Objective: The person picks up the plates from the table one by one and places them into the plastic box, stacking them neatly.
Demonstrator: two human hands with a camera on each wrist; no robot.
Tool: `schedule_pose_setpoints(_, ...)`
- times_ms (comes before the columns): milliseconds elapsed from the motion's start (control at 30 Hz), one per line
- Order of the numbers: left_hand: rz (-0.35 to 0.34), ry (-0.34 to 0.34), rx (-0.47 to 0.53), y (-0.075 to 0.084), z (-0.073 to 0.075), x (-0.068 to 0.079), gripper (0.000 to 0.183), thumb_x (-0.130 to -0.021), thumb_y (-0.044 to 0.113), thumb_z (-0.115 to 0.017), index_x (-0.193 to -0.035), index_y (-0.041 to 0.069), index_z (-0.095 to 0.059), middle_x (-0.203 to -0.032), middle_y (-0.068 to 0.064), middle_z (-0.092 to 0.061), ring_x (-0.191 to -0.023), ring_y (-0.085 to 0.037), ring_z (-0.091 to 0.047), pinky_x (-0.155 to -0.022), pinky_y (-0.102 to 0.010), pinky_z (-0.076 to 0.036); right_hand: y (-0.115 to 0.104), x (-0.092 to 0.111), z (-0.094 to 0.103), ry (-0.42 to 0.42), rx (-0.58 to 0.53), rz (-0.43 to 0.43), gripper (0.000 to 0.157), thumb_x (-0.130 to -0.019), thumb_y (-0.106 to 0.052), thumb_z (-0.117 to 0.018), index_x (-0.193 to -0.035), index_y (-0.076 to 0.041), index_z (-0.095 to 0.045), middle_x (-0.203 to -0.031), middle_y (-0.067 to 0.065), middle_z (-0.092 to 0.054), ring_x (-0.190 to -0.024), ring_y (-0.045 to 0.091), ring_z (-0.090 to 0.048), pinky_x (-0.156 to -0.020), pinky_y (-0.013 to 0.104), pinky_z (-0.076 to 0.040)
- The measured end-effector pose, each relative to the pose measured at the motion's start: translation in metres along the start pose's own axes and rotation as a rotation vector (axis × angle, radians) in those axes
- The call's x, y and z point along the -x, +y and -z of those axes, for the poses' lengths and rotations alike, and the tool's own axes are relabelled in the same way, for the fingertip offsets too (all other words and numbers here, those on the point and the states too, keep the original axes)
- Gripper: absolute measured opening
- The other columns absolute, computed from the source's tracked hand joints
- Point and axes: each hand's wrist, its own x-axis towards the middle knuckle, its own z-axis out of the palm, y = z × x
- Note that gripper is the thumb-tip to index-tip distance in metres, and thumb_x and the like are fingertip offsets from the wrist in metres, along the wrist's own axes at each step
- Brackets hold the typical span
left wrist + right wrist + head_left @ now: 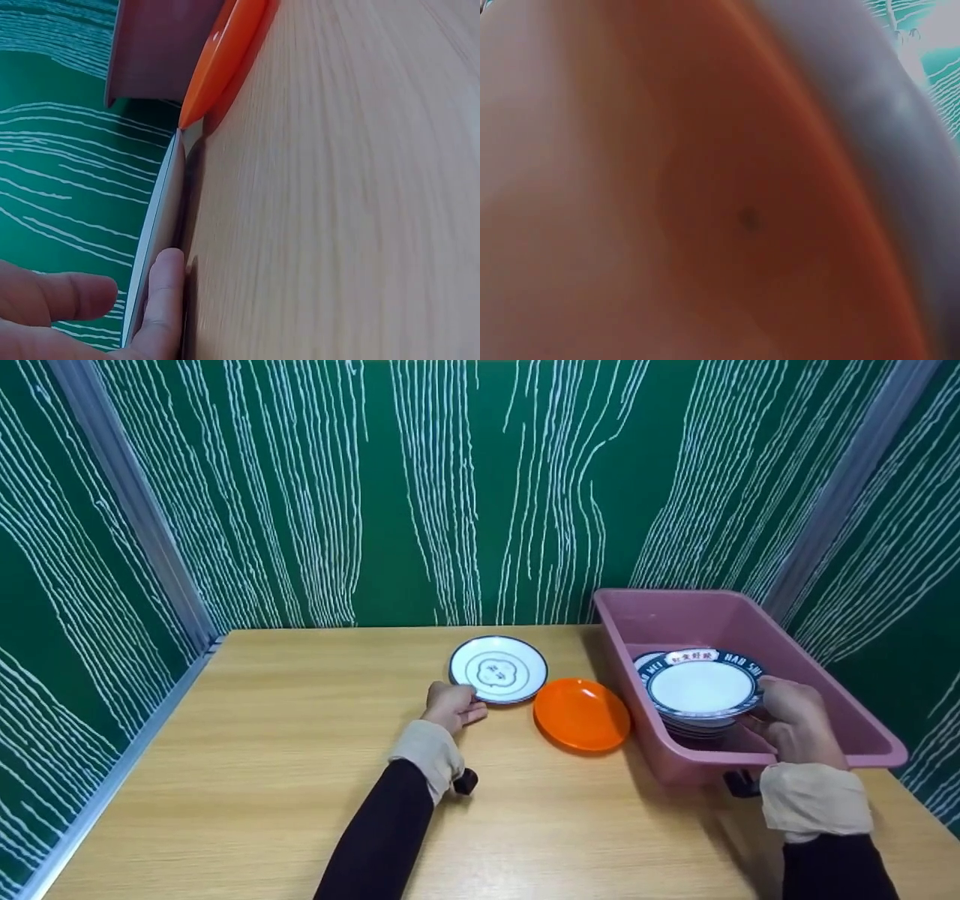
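A white plate with a dark blue rim point(508, 660) lies by the table's back edge. My left hand point(452, 706) is at its near-left rim. In the left wrist view, one straight finger point(163, 292) lies under the plate's edge, and the thumb stands over it with a gap. Inside the pink basin point(679, 754), my right hand point(799, 720) grips a white plate with a lettered dark green rim point(701, 690), thumb at the right rim. More stacked plates point(697, 727) show below that one. The right wrist view holds only a close, blurred reddish-brown surface.
An orange plate point(582, 716) sits between the blue-rimmed plate and the basin, close to both. The wooden table point(262, 750) backs onto a green wall point(375, 495) with white lines. A metal frame post point(135, 502) rises at the left corner.
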Motion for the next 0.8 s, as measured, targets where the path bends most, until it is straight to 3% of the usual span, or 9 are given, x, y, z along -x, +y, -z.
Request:
schedule_pose_setpoints(67, -0.005, 0.035, 0.004, -0.0002, -0.0040, -0.0014, 0.058, -0.094, -0.012, -0.054, -0.148, -0.004, -0.032, -0.107, -0.022, -0.061, -0.079, -0.023, -0.067, -0.082, -0.036, -0.063, 0.0001, 0.0021, -0.0006, -0.010, 0.001, 0.015, 0.053, -0.109, -0.018, -0.040, -0.160, -0.015, -0.026, -0.115, 0.003, -0.049, -0.091, 0.015, -0.060, -0.079, 0.029, -0.061)
schedule_pose_setpoints(233, -0.039, 0.109, -0.020, -0.0010, -0.0092, -0.0022, 0.052, -0.088, -0.021, -0.052, -0.138, -0.009, -0.043, -0.108, -0.022, -0.063, -0.075, -0.024, -0.069, -0.078, -0.036, -0.064, 0.0015, 0.0045, -0.0023, -0.048, -0.038, 0.042, 0.042, -0.106, -0.011, -0.044, -0.148, -0.009, -0.037, -0.098, 0.003, -0.055, -0.077, 0.015, -0.061, -0.072, 0.032, -0.063)
schedule_pose_setpoints(467, -0.052, 0.179, -0.056, -0.0011, -0.0113, -0.0052, 0.060, -0.086, -0.024, -0.050, -0.143, -0.009, -0.042, -0.116, -0.021, -0.062, -0.088, -0.027, -0.072, -0.074, -0.031, -0.063, 0.0006, 0.0060, -0.0036, -0.116, -0.101, -0.024, 0.066, -0.103, 0.003, -0.037, -0.161, -0.016, -0.014, -0.119, 0.008, -0.044, -0.084, 0.018, -0.062, -0.081, 0.034, -0.063)
schedule_pose_setpoints(533, -0.057, 0.193, -0.053, -0.0017, -0.0111, -0.0063, 0.063, -0.085, -0.025, -0.049, -0.146, -0.009, -0.040, -0.121, -0.022, -0.063, -0.094, -0.027, -0.072, -0.074, -0.029, -0.063, 0.0006, 0.0066, -0.0032, -0.142, -0.151, -0.062, 0.069, -0.102, 0.004, -0.039, -0.161, -0.021, -0.014, -0.117, 0.007, -0.050, -0.087, 0.018, -0.064, -0.085, 0.036, -0.062)
schedule_pose_setpoints(700, -0.070, 0.194, -0.024, -0.0036, -0.0111, -0.0081, 0.065, -0.086, -0.023, -0.049, -0.148, -0.008, -0.037, -0.127, -0.022, -0.061, -0.101, -0.027, -0.070, -0.074, -0.030, -0.063, 0.0013, 0.0080, 0.0011, -0.174, -0.206, -0.134, 0.058, -0.106, -0.016, -0.048, -0.156, -0.028, -0.022, -0.110, 0.005, -0.055, -0.093, 0.018, -0.064, -0.089, 0.036, -0.061)
schedule_pose_setpoints(800, -0.076, 0.187, -0.015, -0.0045, -0.0116, -0.0075, 0.065, -0.087, -0.022, -0.049, -0.149, -0.009, -0.036, -0.130, -0.023, -0.060, -0.103, -0.027, -0.069, -0.073, -0.030, -0.063, 0.0017, 0.0084, 0.0041, -0.193, -0.245, -0.147, 0.061, -0.106, -0.025, -0.053, -0.157, -0.032, -0.022, -0.116, 0.002, -0.051, -0.098, 0.016, -0.062, -0.093, 0.038, -0.059)
